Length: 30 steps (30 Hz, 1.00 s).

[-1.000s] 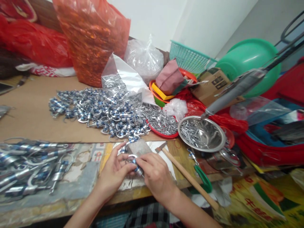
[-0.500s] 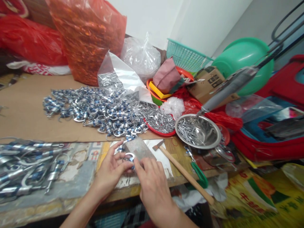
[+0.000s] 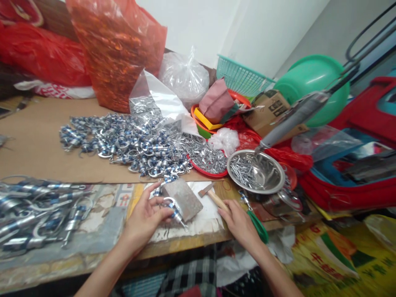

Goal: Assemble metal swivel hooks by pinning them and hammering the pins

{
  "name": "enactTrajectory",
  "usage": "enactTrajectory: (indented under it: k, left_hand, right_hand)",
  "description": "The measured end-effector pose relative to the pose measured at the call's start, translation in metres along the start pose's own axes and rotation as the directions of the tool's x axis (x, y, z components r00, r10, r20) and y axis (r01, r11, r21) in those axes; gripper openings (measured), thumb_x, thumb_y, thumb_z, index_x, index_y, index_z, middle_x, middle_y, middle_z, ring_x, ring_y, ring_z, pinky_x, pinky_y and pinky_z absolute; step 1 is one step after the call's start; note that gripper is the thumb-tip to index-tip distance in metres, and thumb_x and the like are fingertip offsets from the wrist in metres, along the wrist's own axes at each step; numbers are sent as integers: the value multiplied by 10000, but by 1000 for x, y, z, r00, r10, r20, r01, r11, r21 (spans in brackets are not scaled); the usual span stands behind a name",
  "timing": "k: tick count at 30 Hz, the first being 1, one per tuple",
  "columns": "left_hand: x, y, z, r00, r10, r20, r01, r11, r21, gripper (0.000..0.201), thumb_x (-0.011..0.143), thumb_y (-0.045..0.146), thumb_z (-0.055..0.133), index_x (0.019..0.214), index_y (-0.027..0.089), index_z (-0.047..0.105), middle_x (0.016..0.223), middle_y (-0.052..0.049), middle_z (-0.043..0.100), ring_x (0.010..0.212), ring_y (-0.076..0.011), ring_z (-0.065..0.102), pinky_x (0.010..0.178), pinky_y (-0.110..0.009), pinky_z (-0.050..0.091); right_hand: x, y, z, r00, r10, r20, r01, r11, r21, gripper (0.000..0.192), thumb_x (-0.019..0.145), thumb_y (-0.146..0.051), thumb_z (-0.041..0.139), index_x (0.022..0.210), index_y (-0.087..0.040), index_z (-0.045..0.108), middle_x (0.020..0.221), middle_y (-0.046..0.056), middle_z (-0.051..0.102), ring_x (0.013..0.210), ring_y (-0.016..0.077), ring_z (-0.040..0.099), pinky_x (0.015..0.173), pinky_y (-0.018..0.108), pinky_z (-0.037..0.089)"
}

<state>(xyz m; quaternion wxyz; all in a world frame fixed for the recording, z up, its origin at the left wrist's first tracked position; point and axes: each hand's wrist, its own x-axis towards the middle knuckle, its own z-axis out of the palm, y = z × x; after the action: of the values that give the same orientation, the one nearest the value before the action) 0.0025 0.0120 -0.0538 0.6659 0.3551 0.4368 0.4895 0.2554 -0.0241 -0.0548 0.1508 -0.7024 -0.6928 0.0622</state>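
Note:
My left hand [image 3: 154, 214] pinches a small silver-and-blue metal fitting [image 3: 177, 214] with a curved hook and a ring at its end. The fitting is held at the near side of a grey metal block [image 3: 183, 199], which rests on white paper [image 3: 213, 214]. My right hand [image 3: 239, 220] has its fingers wrapped round the wooden handle of a hammer [image 3: 219, 201], close below the head. That hammer head lies near the block's right side. Another fitting [image 3: 167, 180] sits behind the block.
A heap of similar fittings [image 3: 130, 144] covers part of the cardboard [image 3: 34, 144]; more lie at left [image 3: 37, 218]. Small metal parts fill a red tray [image 3: 213, 173]. A steel bowl [image 3: 272, 177] holds pins. A green-handled tool [image 3: 258, 227] lies near the bench edge.
My right hand has left the fitting, moved right and closed on the hammer handle. My left hand keeps the fitting in nearly the same place.

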Motion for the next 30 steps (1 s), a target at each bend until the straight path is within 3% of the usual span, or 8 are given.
enactTrajectory:
  k: [3, 6, 9, 12, 19, 23, 26, 30]
  left_hand:
    - [0, 0, -1, 1000, -11, 5, 11, 1000, 2, 726, 572, 170, 704, 1200, 216, 344, 713, 33, 577, 564, -119, 581, 486, -237, 513]
    - [0, 1, -1, 1000, -20, 4, 20, 1000, 3, 729, 567, 175, 708, 1198, 218, 346, 702, 37, 583, 566, -127, 593, 493, -246, 518]
    - [-1, 2, 0, 1000, -18, 4, 18, 1000, 3, 740, 568, 180, 709, 1206, 220, 337, 698, 37, 596, 562, -126, 597, 502, -249, 520]
    - [-1, 3, 1, 1000, -25, 2, 25, 1000, 4, 753, 571, 178, 707, 1219, 228, 327, 698, 38, 603, 558, -121, 597, 508, -246, 520]
    - [-1, 6, 1, 999, -38, -5, 38, 999, 9, 766, 560, 169, 714, 1222, 225, 332, 680, 46, 598, 564, -123, 597, 514, -249, 522]
    - [0, 5, 0, 999, -44, -8, 44, 999, 5, 781, 547, 174, 719, 1226, 233, 339, 674, 48, 602, 545, -122, 598, 511, -254, 524]
    - [0, 5, 1, 999, -39, -23, 40, 999, 10, 786, 538, 182, 724, 1226, 231, 347, 677, 43, 609, 552, -129, 603, 508, -256, 524]
    - [-1, 6, -1, 999, -51, -11, 51, 997, 57, 696, 556, 209, 722, 1186, 233, 429, 706, 22, 632, 570, -143, 612, 529, -280, 529]
  right_hand:
    - [-6, -24, -17, 984, -101, -147, 122, 983, 140, 213, 815, -229, 463, 1016, -195, 526, 937, 70, 604, 850, 190, 598, 727, 301, 482]
    - [-11, -52, -34, 916, -276, -292, 344, 913, 218, 392, 831, -140, 434, 1208, -250, 445, 1056, 65, 588, 943, 173, 575, 798, 292, 465]
    - [-15, -68, -37, 884, -410, -224, 447, 882, 150, 511, 816, -62, 388, 1281, -275, 386, 1030, 59, 602, 891, 166, 592, 736, 278, 484]
    - [-18, -71, -32, 899, -431, -72, 435, 899, 55, 536, 794, -39, 359, 1272, -275, 410, 957, 49, 628, 805, 166, 605, 652, 266, 496]
    - [-25, -68, -28, 901, -425, -88, 429, 903, 32, 543, 785, -36, 351, 1267, -276, 420, 919, 47, 632, 761, 161, 604, 635, 262, 496]
    - [-26, -69, -31, 891, -399, -217, 419, 906, 55, 560, 797, -41, 365, 1295, -297, 369, 1010, 61, 606, 837, 170, 591, 689, 285, 488]
    - [-22, -74, -31, 896, -437, -80, 441, 896, 49, 533, 801, -52, 360, 1275, -290, 405, 914, 52, 629, 779, 167, 595, 650, 274, 489]
    - [-2, -63, -19, 961, -268, -67, 277, 936, 218, 425, 834, -143, 401, 1239, -258, 457, 941, 50, 632, 790, 153, 603, 694, 267, 492]
